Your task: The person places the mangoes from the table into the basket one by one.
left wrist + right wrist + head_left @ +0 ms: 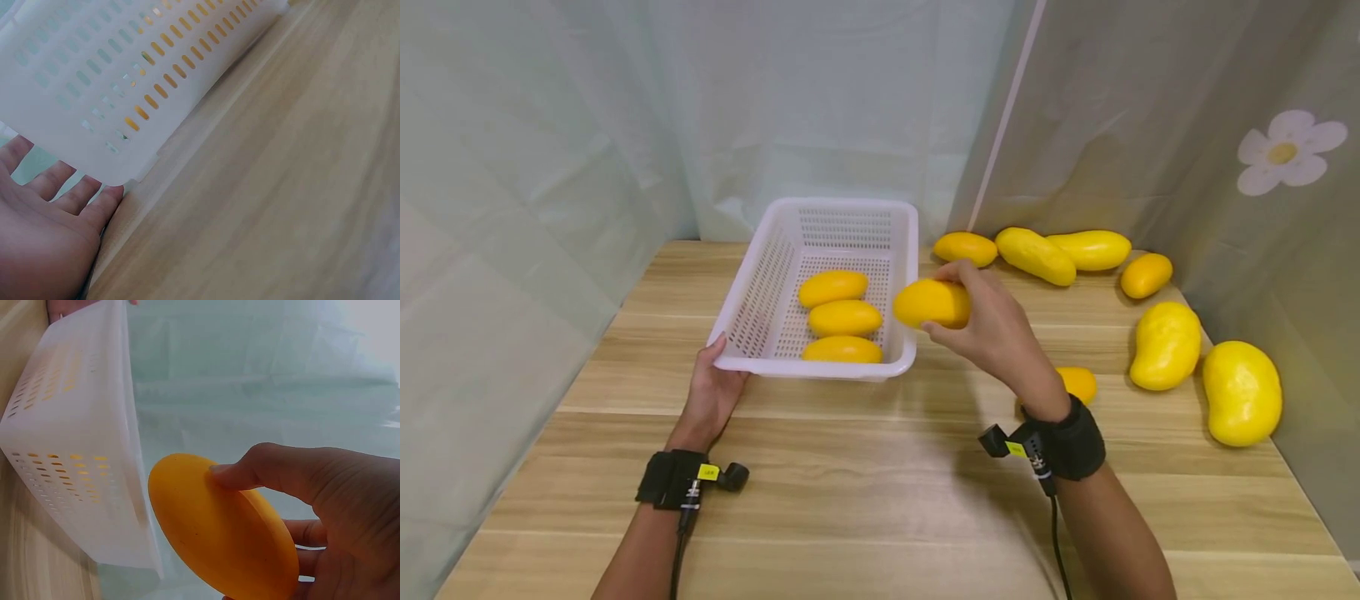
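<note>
With thumb and fingers my right hand (996,325) grips an orange-yellow mango (927,303), held up beside the right rim of a white plastic basket (816,367). In the right wrist view the thumb presses on one side of the mango (219,531), and other fingers lie partly hidden behind it. My left hand (715,396) holds the basket's near left corner, thumb at the rim. The left wrist view has its fingers partly behind the slotted basket wall (94,150). Inside the basket lie three more mangoes, the middle one (846,318) across the floor like its neighbours.
Along the back of the wooden table (820,500) lie several yellow fruits, among them a small mango (965,248) and a long one (1036,256). Two large mangoes (1242,392) are at the right edge. Another mango (1077,383) is partly hidden by the right wrist. Curtains (850,100) hang behind.
</note>
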Demonstrator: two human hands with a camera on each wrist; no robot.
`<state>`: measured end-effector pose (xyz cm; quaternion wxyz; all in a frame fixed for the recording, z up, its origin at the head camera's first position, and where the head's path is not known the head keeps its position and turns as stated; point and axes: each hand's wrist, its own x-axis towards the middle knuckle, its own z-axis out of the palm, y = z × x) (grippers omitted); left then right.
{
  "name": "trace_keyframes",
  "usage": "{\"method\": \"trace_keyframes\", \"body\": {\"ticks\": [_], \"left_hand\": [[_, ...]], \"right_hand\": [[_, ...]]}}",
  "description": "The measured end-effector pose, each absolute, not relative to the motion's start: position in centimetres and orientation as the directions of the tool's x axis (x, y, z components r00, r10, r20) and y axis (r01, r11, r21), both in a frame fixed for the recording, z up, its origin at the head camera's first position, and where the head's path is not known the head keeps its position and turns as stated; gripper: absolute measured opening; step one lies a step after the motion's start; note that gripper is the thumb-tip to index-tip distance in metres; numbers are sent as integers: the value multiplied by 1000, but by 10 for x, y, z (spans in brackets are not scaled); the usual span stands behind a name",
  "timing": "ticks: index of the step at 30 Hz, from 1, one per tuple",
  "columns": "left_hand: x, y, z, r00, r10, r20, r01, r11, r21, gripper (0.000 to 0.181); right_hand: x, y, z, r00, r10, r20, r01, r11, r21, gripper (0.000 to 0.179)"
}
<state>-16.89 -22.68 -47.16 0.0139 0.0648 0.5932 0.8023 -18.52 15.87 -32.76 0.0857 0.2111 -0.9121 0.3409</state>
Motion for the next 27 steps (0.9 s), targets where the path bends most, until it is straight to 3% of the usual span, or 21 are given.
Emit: {"method": "trace_keyframes", "body": {"ticks": [27], "left_hand": [[-169, -226, -470, -993, 96, 72, 40, -299, 953, 62]], "right_hand": [[-186, 145, -334, -854, -357, 378, -519, 629, -579, 60]]}}
